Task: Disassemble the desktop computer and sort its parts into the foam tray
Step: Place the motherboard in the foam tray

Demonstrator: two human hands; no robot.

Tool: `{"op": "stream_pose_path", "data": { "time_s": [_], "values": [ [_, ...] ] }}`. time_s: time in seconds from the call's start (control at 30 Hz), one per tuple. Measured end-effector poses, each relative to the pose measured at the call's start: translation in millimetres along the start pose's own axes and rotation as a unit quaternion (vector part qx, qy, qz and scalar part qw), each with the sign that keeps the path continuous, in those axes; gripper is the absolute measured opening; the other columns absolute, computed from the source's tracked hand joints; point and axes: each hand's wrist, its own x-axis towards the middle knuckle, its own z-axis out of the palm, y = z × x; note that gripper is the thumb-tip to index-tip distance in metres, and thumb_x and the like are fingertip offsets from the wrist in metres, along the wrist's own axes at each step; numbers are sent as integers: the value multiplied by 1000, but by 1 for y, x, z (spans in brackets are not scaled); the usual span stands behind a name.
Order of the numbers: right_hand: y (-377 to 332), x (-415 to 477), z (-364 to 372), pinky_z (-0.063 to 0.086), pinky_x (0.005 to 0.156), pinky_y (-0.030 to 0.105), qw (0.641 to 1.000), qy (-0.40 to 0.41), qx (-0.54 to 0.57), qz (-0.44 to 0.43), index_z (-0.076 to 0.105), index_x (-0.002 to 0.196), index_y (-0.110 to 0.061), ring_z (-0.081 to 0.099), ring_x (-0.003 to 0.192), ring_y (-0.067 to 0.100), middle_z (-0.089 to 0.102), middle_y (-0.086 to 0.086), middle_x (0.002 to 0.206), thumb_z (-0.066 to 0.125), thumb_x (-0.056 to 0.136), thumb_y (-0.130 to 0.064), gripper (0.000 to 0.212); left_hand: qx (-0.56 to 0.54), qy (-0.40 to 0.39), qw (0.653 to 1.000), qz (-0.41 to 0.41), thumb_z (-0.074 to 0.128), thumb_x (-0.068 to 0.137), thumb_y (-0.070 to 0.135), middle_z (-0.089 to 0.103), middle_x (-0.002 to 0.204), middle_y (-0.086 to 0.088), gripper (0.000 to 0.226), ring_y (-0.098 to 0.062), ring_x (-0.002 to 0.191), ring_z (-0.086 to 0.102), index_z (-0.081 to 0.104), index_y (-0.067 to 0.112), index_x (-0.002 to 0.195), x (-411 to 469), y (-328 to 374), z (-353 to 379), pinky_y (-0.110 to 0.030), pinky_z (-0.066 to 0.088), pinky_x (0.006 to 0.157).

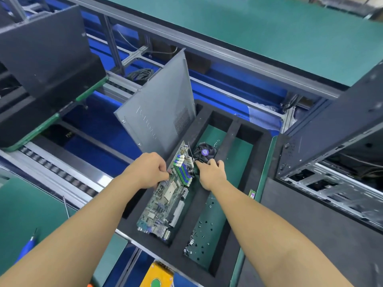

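Side panel leans behind motherboard; cooler fan beside right hand.

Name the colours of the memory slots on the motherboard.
Green and blue memory slots, shown best in the head view.

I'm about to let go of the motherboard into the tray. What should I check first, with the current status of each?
1. Left hand grips the motherboard edge: ok.
2. Right hand has a firm hold on the other edge: cannot tell, its fingertips are partly hidden.
3. Board's near end is inside the foam tray left slot: ok.
4. Board is settled in the slot: cannot tell, it sits tilted.
5. Cooler fan is clear of the board's far corner: cannot tell, they are very close.
6. Side panel stands out of the way: ok.
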Motion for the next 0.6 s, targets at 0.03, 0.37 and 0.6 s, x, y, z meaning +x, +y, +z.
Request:
{"op": "stream_pose_path", "data": {
  "time_s": [0.03,0.37,0.6],
  "values": [
    [-1,0,0,17,109,47,1000,-2,3,2,25,152,-29,33,128,23,55,6,126,50,87,-14,71,11,1,1000,-7,62,85,14,68,59,-5,20,-15,48,55,64,10,66,2,-3,-2,-38,58,65],
    [-11,-23,0,6,118,50,994,-14,102,-21,41,144,-26,22,142,27,42,18,147,41,84,2,66,33,34,993,-112,51,94,4,47,63,-13,30,-34,68,67,46,6,64,10,-36,-6,-44,57,73],
    [-22,-57,-2,26,105,44,976,14,217,-14,47,142,-24,30,129,32,49,11,138,33,86,3,64,88,201,974,-57,46,101,25,61,87,-10,29,-34,78,59,63,8,84,7,-3,6,-42,55,67]
  ]
}}
